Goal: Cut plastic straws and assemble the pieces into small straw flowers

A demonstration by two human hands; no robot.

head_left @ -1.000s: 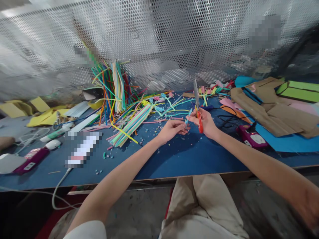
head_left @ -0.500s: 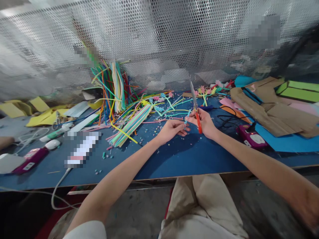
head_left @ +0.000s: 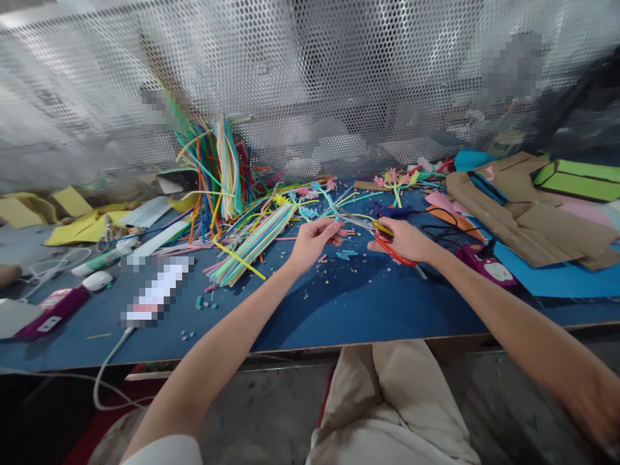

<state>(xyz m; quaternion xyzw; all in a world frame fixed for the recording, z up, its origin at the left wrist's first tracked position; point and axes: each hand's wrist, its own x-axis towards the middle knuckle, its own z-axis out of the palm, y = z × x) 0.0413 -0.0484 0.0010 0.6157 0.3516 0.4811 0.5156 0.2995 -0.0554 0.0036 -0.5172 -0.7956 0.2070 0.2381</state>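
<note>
Over the blue tabletop (head_left: 339,310), seen from the head camera, the left hand (head_left: 312,240) is pinching a thin strip, too small to identify, between its fingertips, while the right hand (head_left: 404,239) is gripping red-handled scissors (head_left: 382,236) whose blades are pointing left toward the other hand. Small blue cut pieces (head_left: 345,254) are lying on the table just beneath the hands, so some snipping looks done, and a large pile of colourful straws (head_left: 252,242) is waiting uncut to the left. Finished-looking straw flowers (head_left: 394,177) are lying beyond the hands. Brown cardboard sheets (head_left: 527,206) are crowding the right side, and a black cable (head_left: 443,236) is running close to the right wrist.
</note>
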